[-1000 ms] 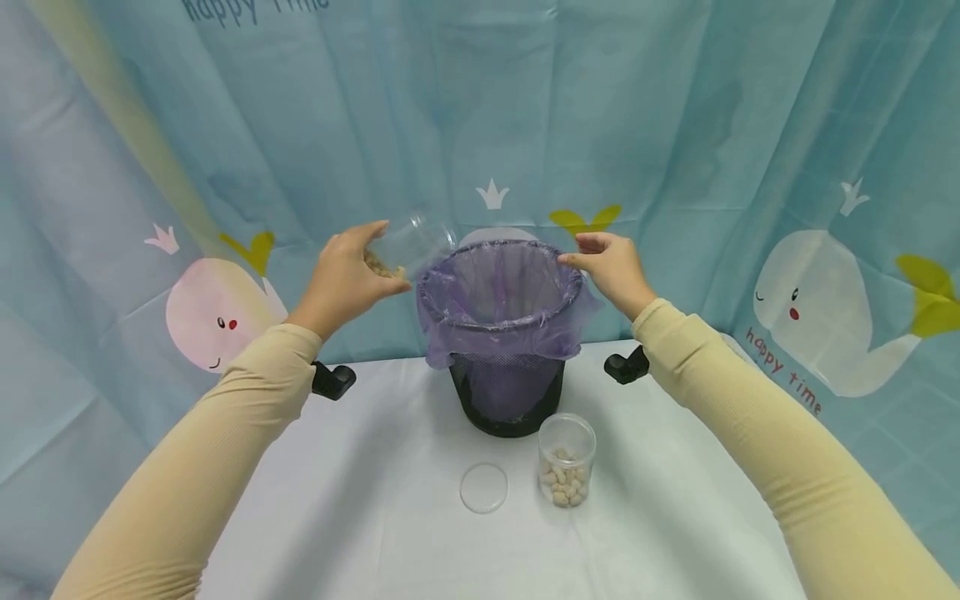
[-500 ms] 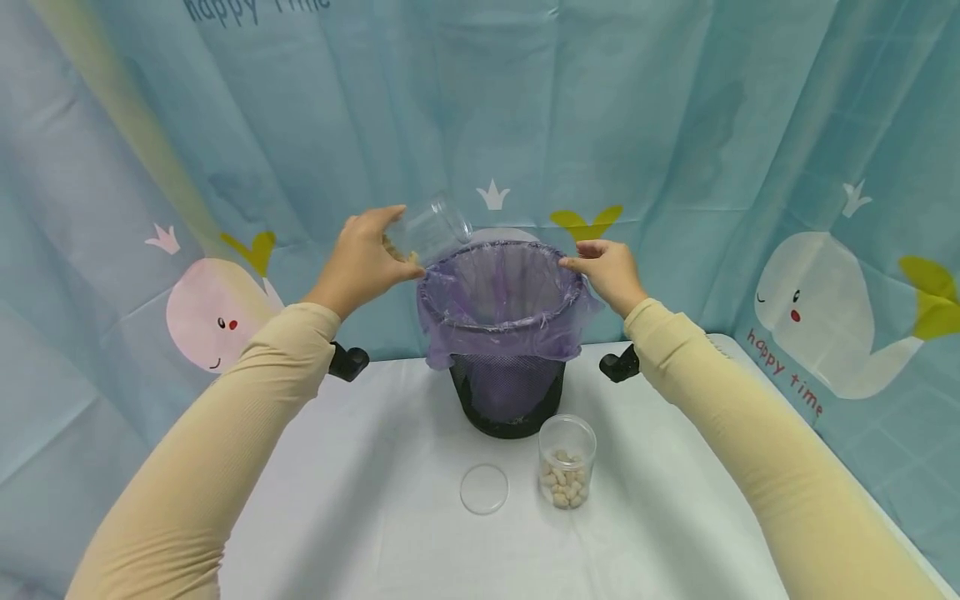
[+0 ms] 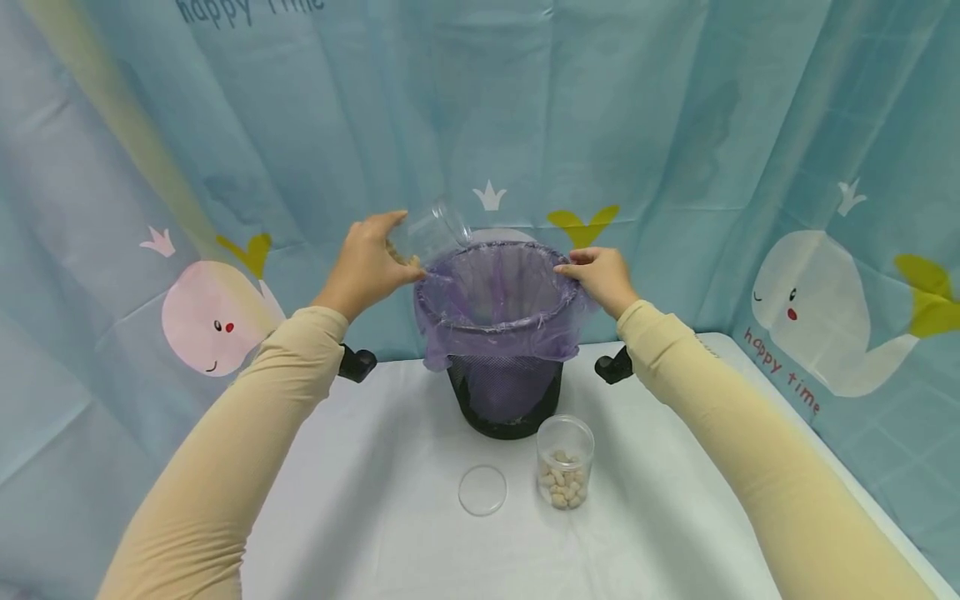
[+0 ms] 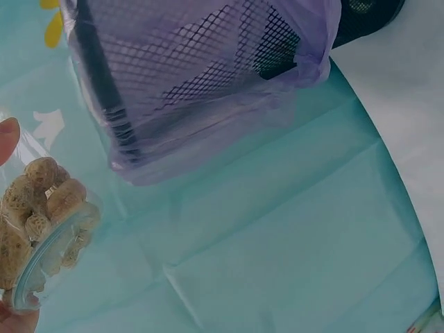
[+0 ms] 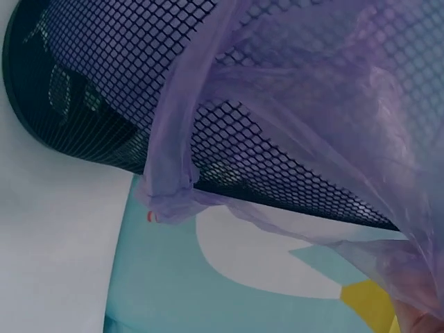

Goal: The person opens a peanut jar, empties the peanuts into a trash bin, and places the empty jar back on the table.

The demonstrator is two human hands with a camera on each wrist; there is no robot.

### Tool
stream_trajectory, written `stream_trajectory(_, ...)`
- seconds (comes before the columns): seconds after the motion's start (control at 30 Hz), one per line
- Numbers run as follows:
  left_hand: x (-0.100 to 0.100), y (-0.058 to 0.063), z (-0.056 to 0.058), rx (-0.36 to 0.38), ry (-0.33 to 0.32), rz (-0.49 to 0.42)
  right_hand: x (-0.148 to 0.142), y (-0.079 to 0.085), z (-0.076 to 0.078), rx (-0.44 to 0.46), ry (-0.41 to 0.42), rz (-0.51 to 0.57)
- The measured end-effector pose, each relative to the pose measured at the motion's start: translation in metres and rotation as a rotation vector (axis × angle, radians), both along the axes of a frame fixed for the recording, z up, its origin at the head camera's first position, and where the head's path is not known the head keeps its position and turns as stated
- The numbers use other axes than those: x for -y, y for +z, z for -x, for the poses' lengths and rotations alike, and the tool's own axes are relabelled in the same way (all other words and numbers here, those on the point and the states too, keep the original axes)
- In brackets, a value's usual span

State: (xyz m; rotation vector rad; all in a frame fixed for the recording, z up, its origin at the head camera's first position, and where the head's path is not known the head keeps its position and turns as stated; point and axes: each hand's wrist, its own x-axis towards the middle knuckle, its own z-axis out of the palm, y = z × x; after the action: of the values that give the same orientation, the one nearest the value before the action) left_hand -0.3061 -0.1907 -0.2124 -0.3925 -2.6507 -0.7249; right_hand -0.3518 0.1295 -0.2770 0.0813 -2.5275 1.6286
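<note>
In the head view my left hand (image 3: pixel 367 262) grips a clear plastic jar (image 3: pixel 433 233) by its base, tilted with its mouth toward the bin's left rim. Peanuts in their shells (image 4: pixel 41 201) lie at the jar's bottom end in the left wrist view. A black mesh wastebasket (image 3: pixel 504 396) stands upright, lined with a purple bin bag (image 3: pixel 517 342) folded over its rim. At the right rim my right hand (image 3: pixel 606 279) pinches the bag's edge between thumb and fingers. The right wrist view shows a fingertip (image 5: pixel 423 319) partly behind the purple film.
A second clear jar (image 3: pixel 565 437) holding pale peanuts stands on the white table (image 3: pixel 420 550), right in front of the bin. To its left lies a round clear lid (image 3: pixel 482 490). A blue curtain (image 3: pixel 660 100) with printed whales hangs behind the table.
My left hand has carried the tilted jar right and slightly upward, so its mouth is now at the bin's rim. The right hand has dropped a little at the right rim.
</note>
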Motion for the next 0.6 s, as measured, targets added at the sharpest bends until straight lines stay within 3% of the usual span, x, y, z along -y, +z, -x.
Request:
stream_trajectory(0.3, -0.002, -0.008, 0.003, -0.009, -0.015, 0.014, 0.006, -0.008, -0.002, -0.043, -0.042, -0.02)
stream_trajectory(0.6, -0.009, -0.003, 0.003, -0.063, -0.016, 0.03, 0.01, -0.012, -0.008, -0.067, -0.073, 0.012)
